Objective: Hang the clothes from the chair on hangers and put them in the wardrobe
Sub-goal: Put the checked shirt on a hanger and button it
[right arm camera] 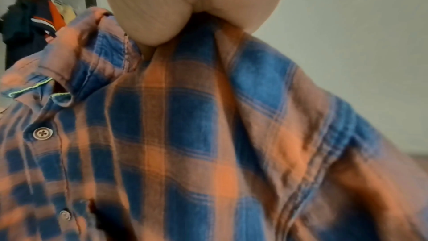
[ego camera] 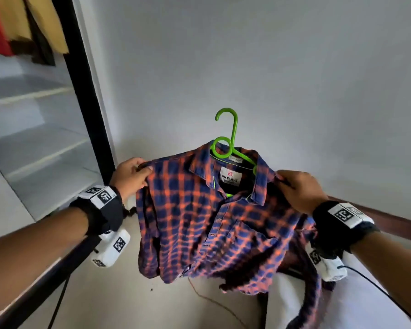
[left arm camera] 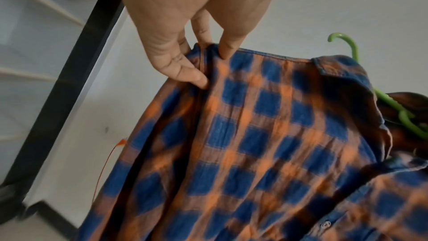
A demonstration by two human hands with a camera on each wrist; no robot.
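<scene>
My left hand (ego camera: 128, 175) pinches the left shoulder of the orange-and-blue plaid shirt (ego camera: 199, 217); my right hand (ego camera: 301, 191) grasps its right shoulder. Shirt held up near me, green hanger (ego camera: 233, 143) inside its collar, wardrobe (ego camera: 33, 96) far left

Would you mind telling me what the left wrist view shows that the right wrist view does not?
Only the left wrist view shows the green hanger poking out at the collar, the left hand pinching the shirt's shoulder, and a thin orange cord. Only the right wrist view shows the right hand gripping the other shoulder, the shirt's buttons and clothes hanging in the wardrobe. Both show the blue and orange plaid shirt and the pale wall.
</scene>
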